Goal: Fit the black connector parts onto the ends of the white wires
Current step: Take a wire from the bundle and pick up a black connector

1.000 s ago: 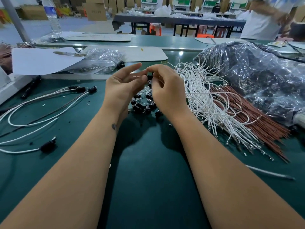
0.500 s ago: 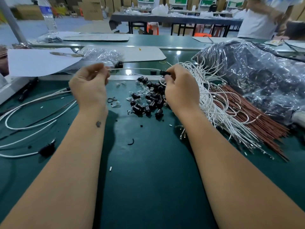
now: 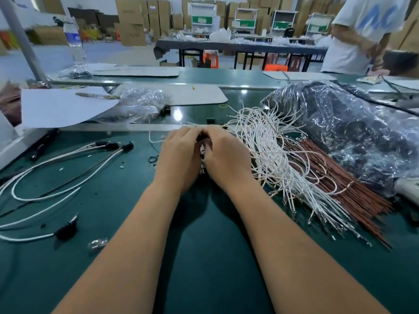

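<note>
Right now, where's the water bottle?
Head view, far left: the water bottle stands upright at the back of the green bench, beside the slanted grey post, behind the white paper sheet.

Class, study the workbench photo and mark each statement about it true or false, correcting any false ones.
1. The two hands, left hand and right hand, are close together at the middle of the bench. True.
2. The loose white wires lie to the left of the hands. False: that bundle lies to their right; only finished wires lie on the left.
3. Brown wires lie beside the white bundle. True.
4. A water bottle stands at the far right. False: it stands at the far left.
5. The finished wires carry black connectors at their ends. True.
</note>
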